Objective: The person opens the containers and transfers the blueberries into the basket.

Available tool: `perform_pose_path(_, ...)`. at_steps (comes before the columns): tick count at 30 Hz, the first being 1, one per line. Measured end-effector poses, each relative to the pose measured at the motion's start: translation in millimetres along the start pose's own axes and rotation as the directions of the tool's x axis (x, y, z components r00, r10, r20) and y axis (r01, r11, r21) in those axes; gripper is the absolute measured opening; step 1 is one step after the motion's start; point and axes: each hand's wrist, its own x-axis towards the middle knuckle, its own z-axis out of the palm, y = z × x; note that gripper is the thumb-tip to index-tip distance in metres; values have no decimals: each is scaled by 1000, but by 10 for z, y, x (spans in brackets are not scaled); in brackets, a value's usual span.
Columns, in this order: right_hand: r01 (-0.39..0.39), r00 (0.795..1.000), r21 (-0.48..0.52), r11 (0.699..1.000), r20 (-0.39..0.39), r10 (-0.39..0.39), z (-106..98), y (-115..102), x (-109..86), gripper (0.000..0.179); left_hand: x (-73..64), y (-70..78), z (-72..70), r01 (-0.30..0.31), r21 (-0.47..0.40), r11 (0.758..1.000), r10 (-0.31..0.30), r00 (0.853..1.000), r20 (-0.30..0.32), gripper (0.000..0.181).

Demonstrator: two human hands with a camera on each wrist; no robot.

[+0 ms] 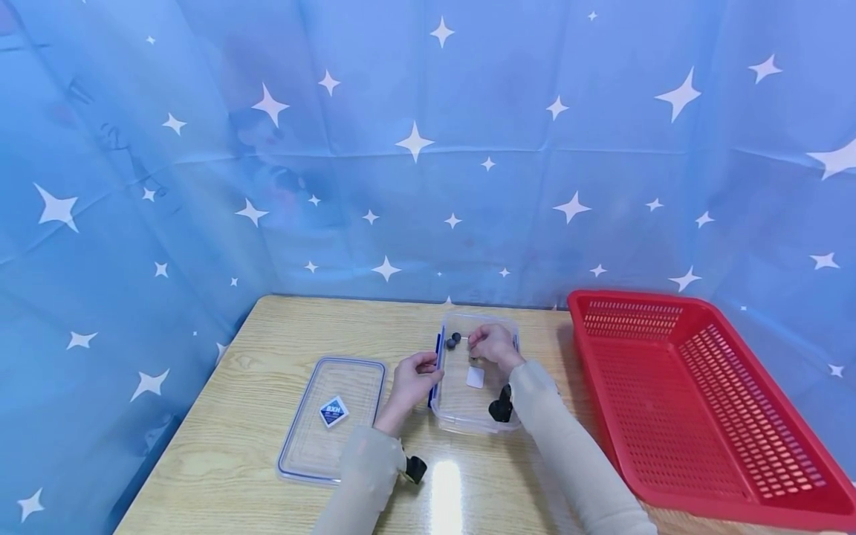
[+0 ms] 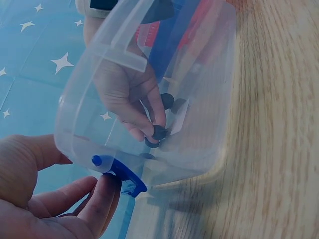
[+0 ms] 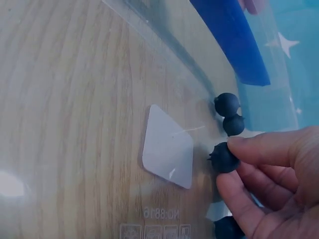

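Head view: a clear container [image 1: 461, 407] is standing on the surface [image 1: 227, 423], right of centre in the lower half.
Right hand [image 1: 493, 344]: its grip is pinching a dark berry [image 3: 224, 158] inside the container, centre right of the right wrist view.
Loose berries [image 3: 227, 104]: two are sitting together above the held one, another is showing at the bottom edge.
Left hand [image 1: 411, 380]: its grip is resting loosely parted, touching the blue latch [image 2: 127, 175].
Lid [image 1: 307, 453]: it is lying lower left.
Red basket [image 1: 591, 386]: it is occupying the lower right.
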Motion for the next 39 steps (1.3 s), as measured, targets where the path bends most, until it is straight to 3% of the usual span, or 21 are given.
perform_pose_path(5,-36,999,10,999,-12,37,-28,-47,-28,17,-8,-5,1,-12,2,1000,12,1000,-2,33)
perform_pose_path(12,14,999,-46,999,-40,-16,-116,-175,-68,15,-2,-28,16,-17,-11,1000,17,1000,-5,33)
perform_pose_path(20,69,998,53,996,-10,-69,-254,-274,-92,14,1,-31,27,-17,-16,1000,17,1000,-11,33)
perform_pose_path(39,165,986,111,980,-48,-161,-833,-504,-233,25,-16,9,16,6,1,1000,-6,1000,-5,33)
